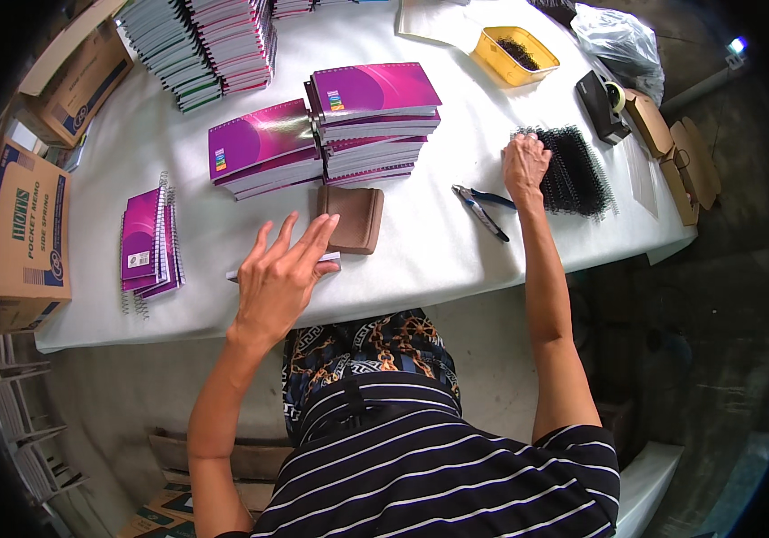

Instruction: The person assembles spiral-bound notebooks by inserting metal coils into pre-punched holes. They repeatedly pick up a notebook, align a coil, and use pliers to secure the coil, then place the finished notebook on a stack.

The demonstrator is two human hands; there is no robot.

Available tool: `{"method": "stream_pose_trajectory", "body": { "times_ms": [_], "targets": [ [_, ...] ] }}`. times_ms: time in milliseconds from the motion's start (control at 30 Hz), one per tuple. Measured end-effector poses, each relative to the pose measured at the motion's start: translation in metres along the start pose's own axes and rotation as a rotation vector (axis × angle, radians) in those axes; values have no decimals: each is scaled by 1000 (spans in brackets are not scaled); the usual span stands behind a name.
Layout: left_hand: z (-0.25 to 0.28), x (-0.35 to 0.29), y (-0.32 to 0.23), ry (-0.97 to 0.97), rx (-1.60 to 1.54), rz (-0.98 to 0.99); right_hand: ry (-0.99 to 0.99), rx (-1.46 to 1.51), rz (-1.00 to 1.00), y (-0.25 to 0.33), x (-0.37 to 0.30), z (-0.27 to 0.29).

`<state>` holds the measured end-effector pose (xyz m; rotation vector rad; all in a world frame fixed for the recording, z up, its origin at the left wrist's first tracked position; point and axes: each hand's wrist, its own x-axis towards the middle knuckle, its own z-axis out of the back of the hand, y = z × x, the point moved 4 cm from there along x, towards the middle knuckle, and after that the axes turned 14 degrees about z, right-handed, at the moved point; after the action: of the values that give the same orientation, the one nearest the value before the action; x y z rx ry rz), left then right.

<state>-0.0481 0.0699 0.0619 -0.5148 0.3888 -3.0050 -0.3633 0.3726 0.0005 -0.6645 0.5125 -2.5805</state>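
My left hand (277, 278) hovers with fingers spread at the table's near side, over a thin pad (329, 259) that it mostly hides. Just beyond its fingertips lies a brown block (353, 218), soft-looking with rounded corners. My right hand (526, 169) is at the left edge of a pile of black spiral binding coils (574, 172). Its fingers curl closed onto the coils there; the fingertips are partly hidden. Pliers with blue-and-black handles (483, 211) lie left of that hand. Two stacks of purple notebooks, left (263, 143) and right (375, 94), stand beyond the block.
Several purple notebooks with coils (147, 238) lie at the left. Taller book stacks (200, 45) rise behind. Cardboard boxes (26, 238) line the left edge. Far right are a yellow tray (496, 67) with small black bits, a tape dispenser (601, 108) and an opened carton (676, 170).
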Motion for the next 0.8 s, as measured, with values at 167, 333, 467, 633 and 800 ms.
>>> {"method": "stream_pose_trajectory", "body": {
  "times_ms": [167,333,467,633,800],
  "targets": [
    [4,-9,7,16,30,55,138,333,60,29,10,15],
    [4,-6,6,1,-9,62,-15,809,129,24,-1,90],
    [-1,-5,8,-5,38,49,-16,1452,470,108,-48,196],
    [-3,-5,9,1,89,31,7,1565,553,161,-71,207],
    [-1,-4,9,-44,84,2,73,1559,558,159,-66,203]
  ]
}}
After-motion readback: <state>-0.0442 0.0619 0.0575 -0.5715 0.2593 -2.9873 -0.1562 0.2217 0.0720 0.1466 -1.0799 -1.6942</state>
